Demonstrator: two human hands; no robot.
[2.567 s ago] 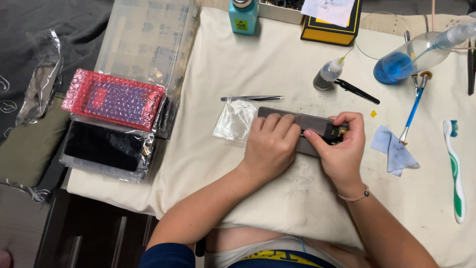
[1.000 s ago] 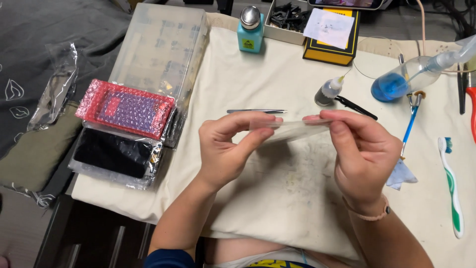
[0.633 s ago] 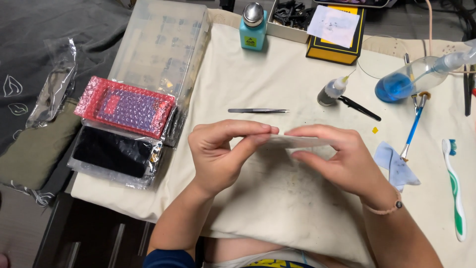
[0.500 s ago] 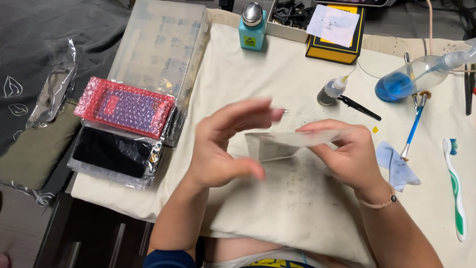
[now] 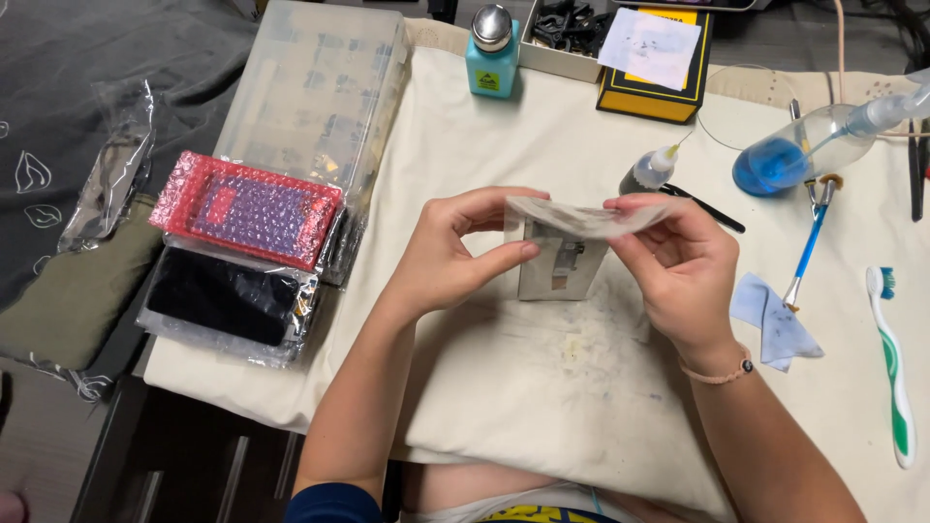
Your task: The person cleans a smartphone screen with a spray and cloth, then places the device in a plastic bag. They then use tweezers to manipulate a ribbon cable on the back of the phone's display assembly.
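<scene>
So, both hands up over the cream cloth [image 5: 542, 387], pinching a small clear plastic bag [image 5: 567, 247] between them. Long axis of the top edge running left to right, bag body hanging down toward the near side, something flat and pale inside. Left hand [image 5: 450, 257] on the left corner, thumb and fingers closed narrow on the film; right hand [image 5: 678, 261] gripping the right corner the same way. Roughly equal reach for both. Off to the right: brush [image 5: 809, 242], toothbrush [image 5: 891, 358], blue-liquid bottle [image 5: 804, 150]. Pink bubble wrap [image 5: 247, 208] far left.
</scene>
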